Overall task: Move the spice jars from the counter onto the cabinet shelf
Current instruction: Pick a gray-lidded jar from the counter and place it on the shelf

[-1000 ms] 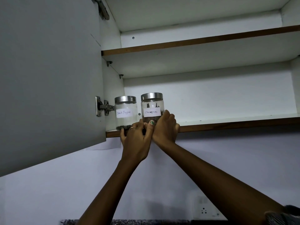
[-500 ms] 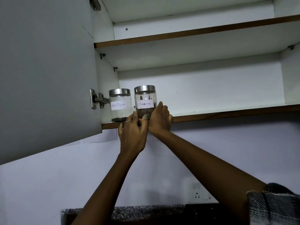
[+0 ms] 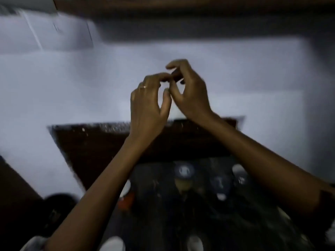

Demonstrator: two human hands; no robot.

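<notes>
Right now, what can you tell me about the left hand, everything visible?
The left hand is bare and seen from its back, raised in front of the pale wall above the dark counter. A thin ring sits on one finger. Its fingers are loosely curled and hold nothing. Its thumb tip lies close against the right hand; motion blur hides whether they touch. The forearm runs down toward the lower left.

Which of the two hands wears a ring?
The left hand: a thin ring shows near its knuckles, while the right hand shows none.
</notes>
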